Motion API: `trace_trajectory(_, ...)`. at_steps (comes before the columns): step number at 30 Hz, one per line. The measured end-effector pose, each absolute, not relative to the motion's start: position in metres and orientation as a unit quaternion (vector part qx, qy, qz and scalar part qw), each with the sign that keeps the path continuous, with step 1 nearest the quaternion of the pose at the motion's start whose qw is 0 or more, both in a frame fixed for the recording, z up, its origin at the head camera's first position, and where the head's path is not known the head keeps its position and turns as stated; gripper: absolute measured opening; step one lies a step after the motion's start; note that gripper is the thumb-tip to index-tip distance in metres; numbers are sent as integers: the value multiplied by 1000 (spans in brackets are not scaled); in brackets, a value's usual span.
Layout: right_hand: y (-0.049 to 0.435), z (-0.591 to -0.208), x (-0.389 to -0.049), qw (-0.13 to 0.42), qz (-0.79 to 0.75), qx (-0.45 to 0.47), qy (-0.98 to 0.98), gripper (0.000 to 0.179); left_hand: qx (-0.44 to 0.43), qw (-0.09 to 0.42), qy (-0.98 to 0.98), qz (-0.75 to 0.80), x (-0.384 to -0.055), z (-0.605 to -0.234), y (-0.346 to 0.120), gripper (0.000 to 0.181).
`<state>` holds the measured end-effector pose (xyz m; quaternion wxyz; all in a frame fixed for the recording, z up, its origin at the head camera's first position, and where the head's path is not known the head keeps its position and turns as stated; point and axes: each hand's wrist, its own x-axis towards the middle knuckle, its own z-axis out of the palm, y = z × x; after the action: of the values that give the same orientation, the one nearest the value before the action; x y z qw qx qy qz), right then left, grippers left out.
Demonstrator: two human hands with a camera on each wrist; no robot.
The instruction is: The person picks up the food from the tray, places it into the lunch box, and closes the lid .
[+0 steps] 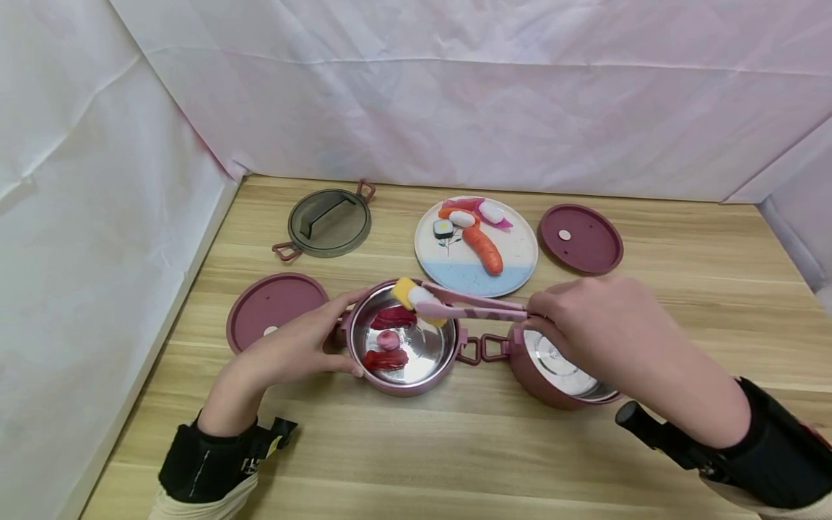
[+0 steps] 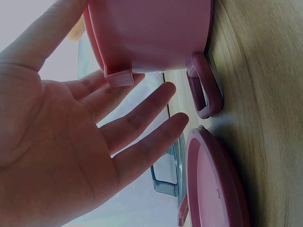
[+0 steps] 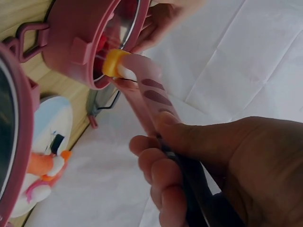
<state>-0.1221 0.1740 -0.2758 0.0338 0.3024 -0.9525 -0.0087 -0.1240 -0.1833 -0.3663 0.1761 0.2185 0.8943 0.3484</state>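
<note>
My right hand [image 1: 588, 318] holds a pair of pink tongs [image 1: 477, 312] by the handle end. Between the tong tips is a yellow-and-white toy food piece [image 1: 404, 291], held over the left pot [image 1: 401, 390]. Inside that pink, steel-lined pot lie a dark red toy food piece [image 1: 393, 317], a small round pink piece [image 1: 388, 340] and another red piece [image 1: 386, 360]. My left hand [image 1: 295, 343] reaches around the pot's left side, thumb at the near rim and index finger toward the far rim. The left wrist view shows its other fingers [image 2: 147, 118] extended and spread beside the pot.
Right of it stands a second pot [image 1: 542, 375], handles nearly meeting. Behind are a plate [image 1: 448, 274] with toy sushi and a sausage [image 1: 483, 250], a dark lid with a handle [image 1: 338, 235], and plum discs at the left [image 1: 269, 307] and right [image 1: 588, 242]. White cloth walls border the table.
</note>
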Motion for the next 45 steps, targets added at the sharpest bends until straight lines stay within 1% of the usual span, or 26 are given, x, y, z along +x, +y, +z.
trace_trajectory(7,159,-272,-120,3,-50,304,-951,30,221,175,893,351,-124,-367,-184,98)
trace_trajectory(15,152,-275,-117,-5,-66,303,-951,32,221,174,894,349,-125,-368,-184,99)
trace_trajectory(22,154,-278,-117,-25,-72,310,-948,22,219,176,895,347,-125,-367,-183,99)
trace_trajectory(28,155,-279,-117,-21,-66,312,-948,14,218,177,895,346,-125,-367,-183,100)
trace_trajectory(34,155,-277,-116,-24,-63,298,-952,11,213,183,894,348,-125,-368,-184,100)
trace_trajectory(37,156,-279,-117,-14,-58,301,-952,9,214,184,894,349,-125,-368,-184,100)
trace_trajectory(40,160,-280,-117,10,-43,312,-949,12,214,184,894,349,-125,-368,-184,100)
trace_trajectory(45,169,-282,-118,61,6,320,-945,28,218,180,892,353,-125,-368,-184,99)
